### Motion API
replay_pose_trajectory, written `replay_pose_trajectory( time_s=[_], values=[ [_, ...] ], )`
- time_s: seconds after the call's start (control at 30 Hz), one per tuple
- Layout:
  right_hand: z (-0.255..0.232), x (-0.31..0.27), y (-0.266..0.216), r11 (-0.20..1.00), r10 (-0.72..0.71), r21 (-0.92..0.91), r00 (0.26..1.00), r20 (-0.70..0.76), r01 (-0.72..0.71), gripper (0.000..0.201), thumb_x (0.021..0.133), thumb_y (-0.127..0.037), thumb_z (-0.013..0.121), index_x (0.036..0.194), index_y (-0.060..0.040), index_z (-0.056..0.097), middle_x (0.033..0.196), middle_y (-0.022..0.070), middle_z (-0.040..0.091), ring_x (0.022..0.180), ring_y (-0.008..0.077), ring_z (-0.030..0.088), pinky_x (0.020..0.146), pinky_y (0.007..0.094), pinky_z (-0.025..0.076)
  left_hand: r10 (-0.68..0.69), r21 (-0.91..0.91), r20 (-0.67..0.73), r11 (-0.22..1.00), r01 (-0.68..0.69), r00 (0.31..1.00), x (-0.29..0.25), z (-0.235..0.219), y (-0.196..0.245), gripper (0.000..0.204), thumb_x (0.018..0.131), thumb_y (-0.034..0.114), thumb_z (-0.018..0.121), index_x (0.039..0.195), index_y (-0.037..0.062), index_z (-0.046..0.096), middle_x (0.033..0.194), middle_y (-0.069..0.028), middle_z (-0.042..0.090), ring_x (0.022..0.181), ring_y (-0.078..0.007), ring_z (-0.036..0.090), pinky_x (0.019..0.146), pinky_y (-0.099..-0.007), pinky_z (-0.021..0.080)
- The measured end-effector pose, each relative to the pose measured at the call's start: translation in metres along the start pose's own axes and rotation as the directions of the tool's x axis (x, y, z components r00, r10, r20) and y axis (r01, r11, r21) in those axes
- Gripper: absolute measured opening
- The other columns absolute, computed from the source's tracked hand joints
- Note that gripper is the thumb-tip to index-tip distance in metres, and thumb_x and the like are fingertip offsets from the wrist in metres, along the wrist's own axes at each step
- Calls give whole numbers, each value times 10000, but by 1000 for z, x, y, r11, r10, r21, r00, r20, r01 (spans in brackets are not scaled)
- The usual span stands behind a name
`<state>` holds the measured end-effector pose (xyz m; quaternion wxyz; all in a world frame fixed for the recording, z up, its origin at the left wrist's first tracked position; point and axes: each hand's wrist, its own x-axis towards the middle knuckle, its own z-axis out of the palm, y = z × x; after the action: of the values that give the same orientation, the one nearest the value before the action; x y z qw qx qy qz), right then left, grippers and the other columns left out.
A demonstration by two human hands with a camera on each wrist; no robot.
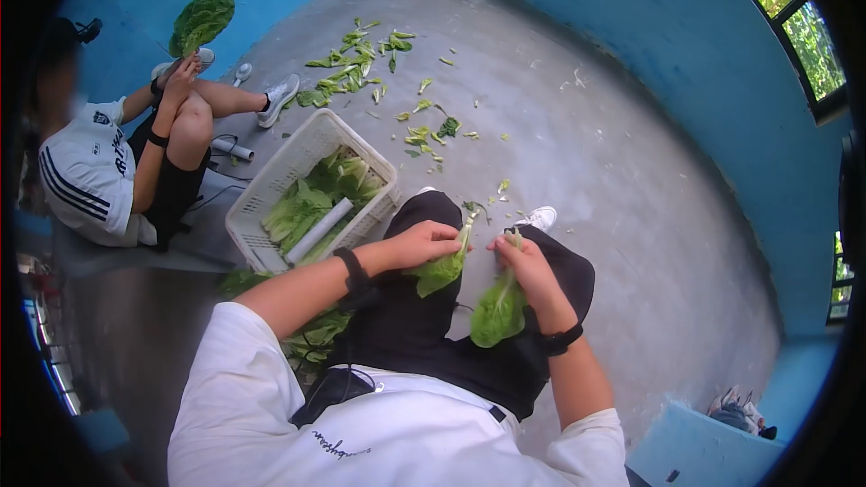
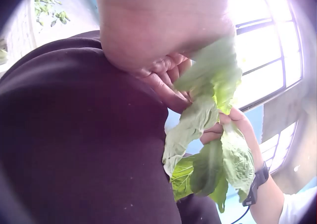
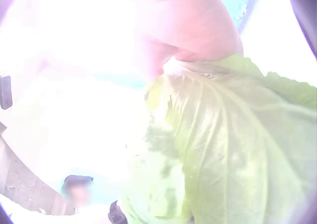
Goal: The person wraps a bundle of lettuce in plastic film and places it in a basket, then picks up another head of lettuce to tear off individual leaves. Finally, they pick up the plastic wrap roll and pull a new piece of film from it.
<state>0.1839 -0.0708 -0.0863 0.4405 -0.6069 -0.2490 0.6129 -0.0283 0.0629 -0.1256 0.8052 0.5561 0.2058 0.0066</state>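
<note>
Hands [image 1: 419, 245] [image 1: 532, 275] pinch greens [image 1: 498, 311], crate [image 1: 293, 153] at L, floor scraps [image 1: 343, 81] fwd.

Cannot make out the exact contact of the left hand [image 1: 422, 245] with the left leaf [image 1: 439, 276] in the head view. Cannot see the bottom of the white basket [image 1: 384, 182] under the greens [image 1: 311, 197], nor tell the scraps [image 1: 347, 79] on the floor [image 1: 613, 153] apart at such small size. Meets only a blur over the face of the seated person [image 1: 95, 167], and a window [image 1: 814, 52] cut off by the top edge. Cannot identify the jumble [image 1: 740, 413] at lower right. At the left wrist, loses part of the same hand past the top edge and some fingers behind the leaf. At the right wrist, loses the right leaf [image 3: 237, 140] past the right and bottom edges, and cannot separate the fingers of the right hand [image 1: 530, 275] in the glare.
</note>
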Motion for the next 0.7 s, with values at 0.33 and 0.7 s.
replay_pose_trajectory(
  time_s=[0.33, 0.7],
  values=[
    [31, 9, 7, 953, -136, -286, 985, -106, 101, 266, 863, -243, 780, 935, 2, 704, 739, -18, 630, 693, 50, 520, 610, 276, 430, -71, -12, 71, 997, 72, 995, 8, -7, -12, 164, 998, 174, 623, 1092, 40, 638, 950, 46, 626, 823, -20, 540, 723, -212, 452],
    [25, 4, -5, 929, -117, -360, 991, -61, 88, 204, 871, -216, 770, 905, -21, 725, 669, -29, 592, 623, 57, 487, 569, 278, 407, -28, 79, 55, 997, 24, 998, 10, -7, -7, 207, 957, 143, 699, 1100, -1, 657, 977, -8, 683, 926, -62, 635, 832, -240, 498]
  ],
)
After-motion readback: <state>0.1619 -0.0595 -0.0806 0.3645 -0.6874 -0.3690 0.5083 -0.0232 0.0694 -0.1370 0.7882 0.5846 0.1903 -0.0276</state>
